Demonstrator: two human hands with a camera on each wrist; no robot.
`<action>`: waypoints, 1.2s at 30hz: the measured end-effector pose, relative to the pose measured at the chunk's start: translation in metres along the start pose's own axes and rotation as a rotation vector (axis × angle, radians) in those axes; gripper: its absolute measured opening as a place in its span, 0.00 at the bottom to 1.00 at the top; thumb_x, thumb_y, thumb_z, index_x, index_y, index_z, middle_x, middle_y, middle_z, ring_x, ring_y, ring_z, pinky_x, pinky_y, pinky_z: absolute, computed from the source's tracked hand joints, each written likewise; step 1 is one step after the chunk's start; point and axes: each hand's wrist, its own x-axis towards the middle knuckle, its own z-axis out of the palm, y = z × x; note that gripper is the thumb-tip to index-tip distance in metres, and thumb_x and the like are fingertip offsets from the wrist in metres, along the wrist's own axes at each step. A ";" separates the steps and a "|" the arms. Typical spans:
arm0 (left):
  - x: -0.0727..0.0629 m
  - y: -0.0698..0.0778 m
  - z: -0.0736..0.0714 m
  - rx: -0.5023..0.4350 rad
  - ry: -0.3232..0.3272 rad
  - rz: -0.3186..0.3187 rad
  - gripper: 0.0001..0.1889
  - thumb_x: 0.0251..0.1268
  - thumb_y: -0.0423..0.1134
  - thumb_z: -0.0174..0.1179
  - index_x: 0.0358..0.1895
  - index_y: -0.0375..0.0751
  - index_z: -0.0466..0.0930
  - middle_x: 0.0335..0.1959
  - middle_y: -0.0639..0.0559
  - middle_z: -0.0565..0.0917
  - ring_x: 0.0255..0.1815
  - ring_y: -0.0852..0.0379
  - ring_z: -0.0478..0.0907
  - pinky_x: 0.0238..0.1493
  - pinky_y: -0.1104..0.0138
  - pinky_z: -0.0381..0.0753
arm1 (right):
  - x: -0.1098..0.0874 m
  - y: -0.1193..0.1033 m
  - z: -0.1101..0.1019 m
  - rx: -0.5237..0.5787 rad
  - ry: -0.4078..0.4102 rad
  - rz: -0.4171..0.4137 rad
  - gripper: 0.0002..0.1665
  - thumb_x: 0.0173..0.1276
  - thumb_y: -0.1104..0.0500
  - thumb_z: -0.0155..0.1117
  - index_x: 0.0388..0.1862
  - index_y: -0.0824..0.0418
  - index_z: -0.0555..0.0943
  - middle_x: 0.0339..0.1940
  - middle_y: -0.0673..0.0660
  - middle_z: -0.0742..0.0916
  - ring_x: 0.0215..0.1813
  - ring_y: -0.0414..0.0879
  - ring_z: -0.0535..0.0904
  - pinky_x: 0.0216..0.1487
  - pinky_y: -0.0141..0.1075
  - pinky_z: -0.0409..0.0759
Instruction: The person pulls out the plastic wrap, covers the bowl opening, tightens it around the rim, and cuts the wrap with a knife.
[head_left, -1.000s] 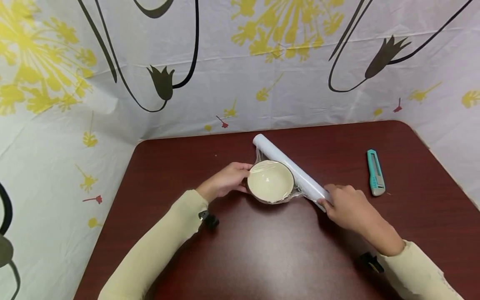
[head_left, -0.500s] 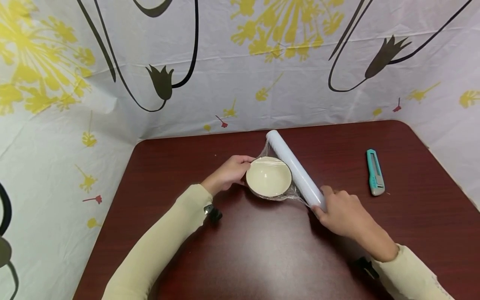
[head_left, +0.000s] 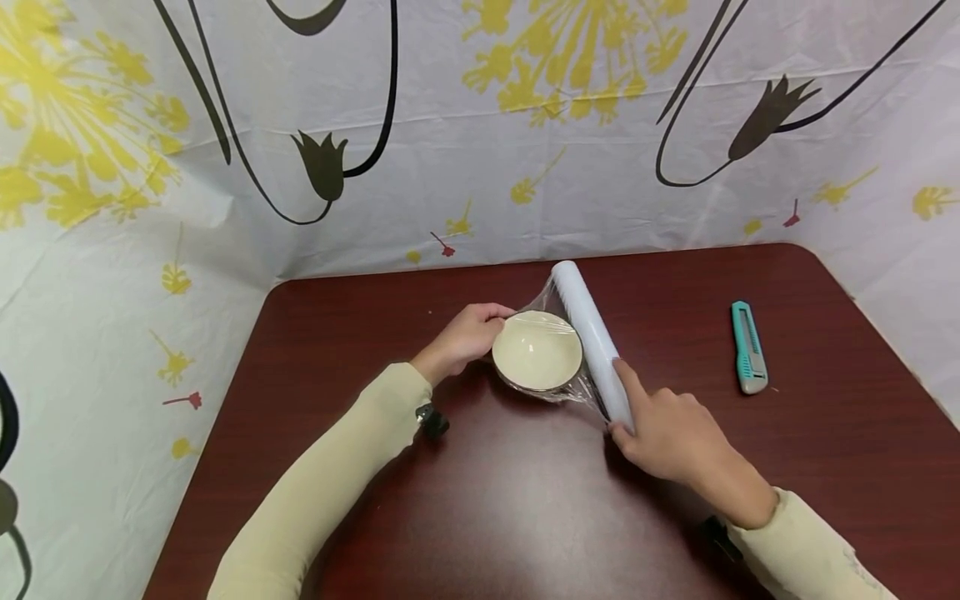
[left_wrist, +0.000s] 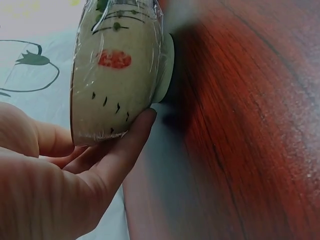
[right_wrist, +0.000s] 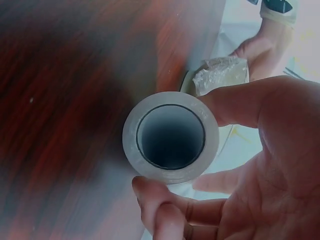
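While my left hand (head_left: 465, 337) holds the cream bowl (head_left: 537, 354) at its left side, my right hand (head_left: 667, 437) grips the near end of a roll of cling film (head_left: 588, 329) just beside it. The bowl is near the middle of the counter (head_left: 517, 517). In my left hand, the thumb is up by the rim and a finger lies along the outside, towards the foot (left_wrist: 167, 70). I think I hold it like that so the bowl won't slip if the film tugs on it. In my right hand, the thumb and fingers curl round the end of the roll, maybe to steer it and keep the film tight. The roll slants away from me, and see-through film (head_left: 580, 392) goes across from it to the bowl. The teal box cutter (head_left: 750, 348) lies well apart, over on the right, I guess so it is out of my way.

The bowl is round and smooth, pale inside, with a thin dark line round its rim. Shiny film lies over its top, with creases near the far side, and it bunches up at the near right. On the outside, under the film, there is a red patch (left_wrist: 114, 59), some small black dashes and green dots on dark lines. I can't tell if its foot touches the counter.
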 end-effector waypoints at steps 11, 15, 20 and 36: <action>0.008 0.003 0.002 0.142 0.055 0.032 0.20 0.89 0.34 0.47 0.68 0.34 0.85 0.57 0.43 0.88 0.45 0.54 0.82 0.42 0.70 0.83 | 0.002 -0.011 0.003 -0.054 -0.016 -0.030 0.51 0.71 0.51 0.70 0.88 0.61 0.63 0.15 0.52 0.73 0.20 0.56 0.74 0.20 0.54 0.77; 0.012 0.003 0.001 0.141 0.060 0.045 0.20 0.88 0.33 0.47 0.67 0.33 0.86 0.55 0.42 0.89 0.44 0.55 0.82 0.42 0.70 0.83 | 0.003 -0.013 0.004 -0.062 -0.017 -0.027 0.52 0.71 0.49 0.71 0.88 0.63 0.62 0.16 0.53 0.74 0.21 0.59 0.77 0.21 0.56 0.79; 0.015 0.004 -0.001 0.145 0.064 0.055 0.20 0.87 0.33 0.47 0.66 0.32 0.87 0.55 0.42 0.89 0.45 0.55 0.81 0.41 0.71 0.82 | 0.004 -0.017 0.003 -0.072 -0.017 -0.017 0.52 0.70 0.48 0.73 0.87 0.64 0.63 0.19 0.56 0.76 0.23 0.61 0.79 0.22 0.57 0.81; 0.006 -0.004 -0.003 -0.084 0.079 -0.101 0.20 0.90 0.38 0.50 0.72 0.38 0.84 0.62 0.42 0.86 0.42 0.56 0.82 0.39 0.66 0.86 | 0.000 -0.015 0.000 -0.063 -0.056 0.029 0.55 0.72 0.38 0.74 0.90 0.56 0.62 0.25 0.62 0.82 0.24 0.62 0.81 0.21 0.57 0.80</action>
